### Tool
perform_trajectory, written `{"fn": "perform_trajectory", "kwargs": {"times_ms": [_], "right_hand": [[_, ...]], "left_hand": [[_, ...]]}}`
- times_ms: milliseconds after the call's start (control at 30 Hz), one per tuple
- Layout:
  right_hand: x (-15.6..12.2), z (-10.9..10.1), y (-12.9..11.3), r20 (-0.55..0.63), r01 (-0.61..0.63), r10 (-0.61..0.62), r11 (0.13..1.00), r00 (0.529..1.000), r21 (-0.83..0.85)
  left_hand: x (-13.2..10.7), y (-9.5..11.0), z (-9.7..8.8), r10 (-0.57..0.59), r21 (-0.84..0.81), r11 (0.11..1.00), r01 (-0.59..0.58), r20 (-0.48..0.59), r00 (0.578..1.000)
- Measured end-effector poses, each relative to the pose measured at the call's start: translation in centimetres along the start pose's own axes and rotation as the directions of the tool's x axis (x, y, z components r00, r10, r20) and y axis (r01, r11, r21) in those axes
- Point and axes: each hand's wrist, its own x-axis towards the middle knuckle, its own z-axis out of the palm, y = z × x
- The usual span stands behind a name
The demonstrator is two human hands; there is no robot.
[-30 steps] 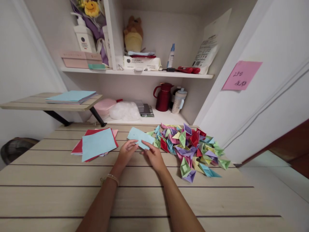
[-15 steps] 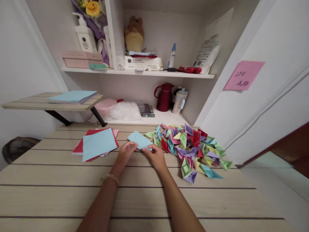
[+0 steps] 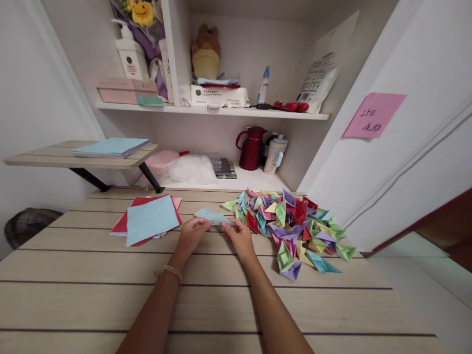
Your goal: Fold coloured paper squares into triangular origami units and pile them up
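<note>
A light blue sheet of paper [image 3: 211, 215], folded, is held between my two hands just above the wooden table. My left hand [image 3: 193, 236] pinches its near left edge between thumb and fingers. The near right corner is gripped by my right hand [image 3: 239, 238] in the same way. Left of my hands lies a stack of coloured paper [image 3: 151, 221], a blue sheet on top and red and pink ones sticking out beneath. To the right is a heap of folded paper boats [image 3: 291, 226] in green, purple, red, blue, yellow and pink.
A small raised shelf [image 3: 40, 155] at the left carries more paper [image 3: 110, 146]. Behind the table stands a white cabinet with a dark red jug [image 3: 251, 150], a cup [image 3: 275, 155] and a white plastic bag [image 3: 192, 169]. A pink note [image 3: 375, 114] sticks to the right wall.
The far part of the blue paper has tipped down towards me, so it looks narrower. My right hand has shifted slightly up; my left hand has barely moved.
</note>
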Motion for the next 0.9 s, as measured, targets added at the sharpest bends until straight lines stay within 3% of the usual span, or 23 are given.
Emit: {"fn": "perform_trajectory", "kwargs": {"times_ms": [333, 433, 600, 767, 900], "right_hand": [[0.08, 0.17, 0.29, -0.031, -0.043, 0.045, 0.997, 0.998, 0.056], [0.08, 0.13, 0.36, -0.046, -0.041, 0.042, 0.999, 0.998, 0.027], [0.13, 0.11, 0.42, 0.031, -0.003, 0.003, 1.0, 1.0, -0.012], [0.23, 0.16, 0.86, -0.004, -0.017, 0.017, 0.996, 1.0, 0.088], [0.02, 0.21, 1.01, 0.046, -0.042, 0.041, 0.999, 0.998, 0.015]], "left_hand": [[-0.01, -0.19, 0.1, -0.017, -0.114, 0.993, 0.017, -0.001, 1.0], [-0.09, 0.05, 0.2, -0.025, -0.096, 0.995, 0.026, 0.017, 1.0], [-0.33, 0.37, 0.39, -0.012, 0.012, 1.0, 0.012, 0.053, 0.999], [-0.28, 0.14, 0.51, -0.008, -0.058, 0.998, 0.007, -0.032, 0.999], [-0.06, 0.18, 0.55, -0.035, -0.143, 0.99, 0.015, -0.14, 0.99]]}}
